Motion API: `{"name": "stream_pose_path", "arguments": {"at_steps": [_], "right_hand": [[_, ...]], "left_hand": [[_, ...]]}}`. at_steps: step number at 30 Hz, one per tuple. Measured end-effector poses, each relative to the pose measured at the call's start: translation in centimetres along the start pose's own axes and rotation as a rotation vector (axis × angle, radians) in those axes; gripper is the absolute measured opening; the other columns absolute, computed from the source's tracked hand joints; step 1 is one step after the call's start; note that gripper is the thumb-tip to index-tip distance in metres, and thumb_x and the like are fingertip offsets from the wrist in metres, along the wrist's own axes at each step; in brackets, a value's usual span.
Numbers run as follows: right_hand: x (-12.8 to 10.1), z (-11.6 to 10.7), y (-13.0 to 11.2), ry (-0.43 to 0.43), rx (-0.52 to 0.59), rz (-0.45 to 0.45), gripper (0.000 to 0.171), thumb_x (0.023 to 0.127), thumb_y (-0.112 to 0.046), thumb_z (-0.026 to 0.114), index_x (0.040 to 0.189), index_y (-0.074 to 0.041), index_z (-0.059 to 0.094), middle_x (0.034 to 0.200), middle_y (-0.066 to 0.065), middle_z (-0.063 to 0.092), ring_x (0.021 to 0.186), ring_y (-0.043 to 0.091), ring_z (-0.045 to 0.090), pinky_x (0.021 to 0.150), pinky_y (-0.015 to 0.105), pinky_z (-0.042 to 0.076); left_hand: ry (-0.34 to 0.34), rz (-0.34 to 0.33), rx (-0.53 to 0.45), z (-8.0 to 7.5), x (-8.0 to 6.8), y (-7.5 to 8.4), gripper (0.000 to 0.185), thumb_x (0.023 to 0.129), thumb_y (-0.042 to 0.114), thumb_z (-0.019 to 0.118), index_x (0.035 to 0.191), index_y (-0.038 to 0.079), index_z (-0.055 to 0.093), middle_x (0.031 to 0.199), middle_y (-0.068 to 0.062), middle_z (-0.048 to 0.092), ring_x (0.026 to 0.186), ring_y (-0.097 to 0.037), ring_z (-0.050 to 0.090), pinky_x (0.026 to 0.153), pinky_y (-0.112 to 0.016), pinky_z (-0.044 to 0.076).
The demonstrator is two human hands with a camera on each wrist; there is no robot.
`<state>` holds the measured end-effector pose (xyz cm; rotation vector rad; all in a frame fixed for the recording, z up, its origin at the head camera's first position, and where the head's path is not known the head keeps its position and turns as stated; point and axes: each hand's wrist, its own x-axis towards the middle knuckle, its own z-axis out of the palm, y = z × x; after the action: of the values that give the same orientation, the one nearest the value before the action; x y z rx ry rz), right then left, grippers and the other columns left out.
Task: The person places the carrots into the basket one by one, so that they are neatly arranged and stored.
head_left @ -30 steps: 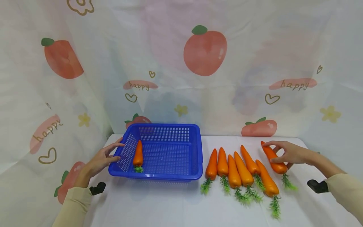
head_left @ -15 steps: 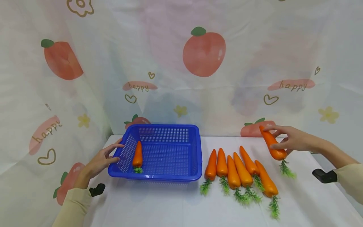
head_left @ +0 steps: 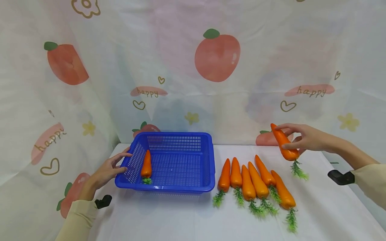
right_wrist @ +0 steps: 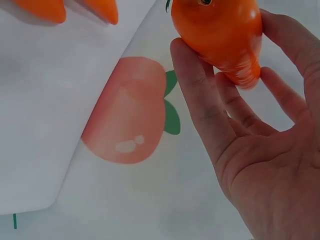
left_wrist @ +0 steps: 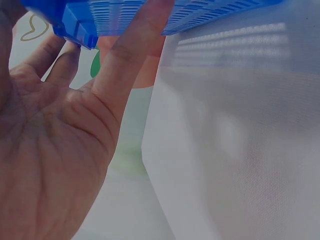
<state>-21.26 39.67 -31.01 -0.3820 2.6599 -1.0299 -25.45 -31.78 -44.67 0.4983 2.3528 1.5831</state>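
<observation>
In the head view my right hand (head_left: 313,139) grips an orange toy carrot (head_left: 279,136) in the air above the table's right side, its narrow tip up and its green leaves hanging down. The right wrist view has the fingers and thumb around that carrot (right_wrist: 220,30). My left hand (head_left: 105,171) holds the left rim of a blue plastic basket (head_left: 166,188), thumb and fingers at the edge. From the left wrist, the thumb lies against the basket (left_wrist: 125,20). One carrot (head_left: 146,164) lies inside the basket, near its left wall.
Several carrots (head_left: 248,184) lie side by side on the white table (head_left: 187,217), right of the basket, leaves towards me. A printed cloth curtain (head_left: 181,110) hangs behind the table and along the left.
My right hand has lifted the carrot from the table, first up, then further up and slightly left. The left hand stays at the basket's rim.
</observation>
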Motion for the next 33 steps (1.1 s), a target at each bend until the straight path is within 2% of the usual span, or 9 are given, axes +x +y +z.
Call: {"name": "stream_pose_path", "arguments": {"at_steps": [5, 12, 17, 25, 33], "right_hand": [[1.6, 0.1, -1.3, -0.022, -0.003, -0.013, 0.072, 0.092, -0.02, 0.078, 0.153, -0.009, 0.039, 0.135, 0.029, 0.051, 0.088, 0.028, 0.067, 0.066, 0.041, 0.064], [4.3, 0.8, -3.9, -0.042, -0.069, -0.05, 0.075, 0.091, -0.028, 0.08, 0.153, -0.013, 0.041, 0.141, 0.028, 0.05, 0.095, 0.029, 0.066, 0.069, 0.038, 0.063], [6.3, 1.6, -6.1, -0.073, -0.037, -0.077, 0.073, 0.092, -0.024, 0.079, 0.153, -0.013, 0.041, 0.143, 0.029, 0.046, 0.106, 0.037, 0.064, 0.072, 0.041, 0.064], [9.8, 3.6, -9.3, -0.104, -0.056, -0.094, 0.072, 0.093, -0.025, 0.078, 0.154, -0.018, 0.041, 0.145, 0.027, 0.046, 0.116, 0.045, 0.061, 0.073, 0.043, 0.064], [13.9, 6.6, -12.1, -0.157, -0.041, -0.144, 0.071, 0.094, -0.022, 0.077, 0.155, -0.015, 0.04, 0.143, 0.028, 0.048, 0.111, 0.041, 0.067, 0.07, 0.042, 0.064]], "left_hand": [[0.003, -0.006, -0.003, 0.0, 0.0, 0.0, 0.057, 0.099, 0.009, 0.064, 0.152, 0.007, 0.043, 0.174, -0.003, 0.005, 0.146, -0.06, 0.022, 0.096, -0.057, 0.055], [0.008, -0.016, -0.008, 0.0, 0.1, -0.1, 0.057, 0.099, 0.009, 0.064, 0.152, 0.009, 0.044, 0.174, -0.002, 0.005, 0.147, -0.059, 0.022, 0.095, -0.055, 0.056], [0.009, -0.017, -0.005, 0.0, 0.1, 0.0, 0.058, 0.099, 0.008, 0.064, 0.152, 0.008, 0.043, 0.174, -0.003, 0.005, 0.144, -0.061, 0.026, 0.095, -0.056, 0.056], [0.01, -0.003, 0.011, 0.0, 0.0, -0.1, 0.057, 0.099, 0.009, 0.064, 0.152, 0.009, 0.043, 0.174, -0.004, 0.006, 0.146, -0.061, 0.022, 0.097, -0.06, 0.053], [0.017, -0.015, 0.001, 0.0, 0.1, -0.1, 0.056, 0.099, 0.009, 0.064, 0.152, 0.01, 0.045, 0.174, -0.002, 0.006, 0.148, -0.058, 0.02, 0.096, -0.056, 0.055]]}}
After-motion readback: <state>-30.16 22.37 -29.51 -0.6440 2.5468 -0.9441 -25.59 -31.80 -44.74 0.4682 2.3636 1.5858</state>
